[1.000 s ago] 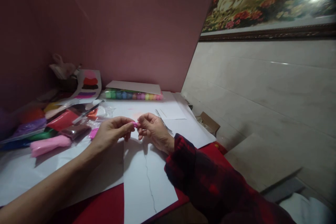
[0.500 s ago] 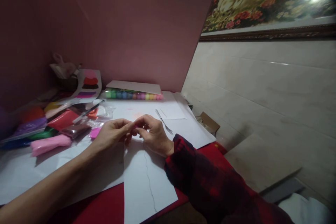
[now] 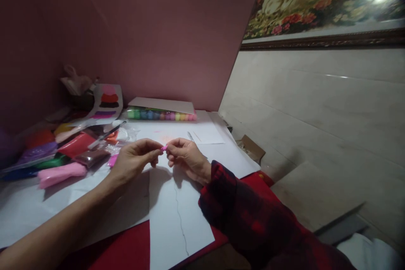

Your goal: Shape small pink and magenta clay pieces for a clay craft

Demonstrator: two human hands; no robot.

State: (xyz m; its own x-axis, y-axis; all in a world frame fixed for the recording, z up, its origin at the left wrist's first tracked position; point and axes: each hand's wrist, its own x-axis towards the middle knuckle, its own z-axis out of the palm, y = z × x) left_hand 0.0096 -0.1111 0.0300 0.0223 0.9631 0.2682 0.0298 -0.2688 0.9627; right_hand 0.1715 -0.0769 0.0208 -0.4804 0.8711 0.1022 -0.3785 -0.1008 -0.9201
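A small bit of bright pink clay (image 3: 163, 148) is pinched between the fingertips of both hands. My left hand (image 3: 139, 156) grips its left end with thumb and forefinger. My right hand (image 3: 186, 156), below a red and black checked cuff, pinches the right end. Both hands are above a white paper strip (image 3: 180, 228) that bears a thin wavy dark line. A larger bright pink piece (image 3: 112, 160) lies just left of my left hand, partly hidden by it. Behind my right hand, a fork (image 3: 190, 136) is mostly covered.
Colourful clay packets (image 3: 76, 144) are heaped at the left, a pink one (image 3: 61, 174) nearest. A bag of coloured balls (image 3: 158, 114) lies at the back under a white card (image 3: 161, 103). A cardboard box (image 3: 253, 148) stands beyond the table's right side.
My hands have drawn slightly apart at the fingertips, and the pink clay between them now shows clearly. My right hand has turned and covers more of the fork.
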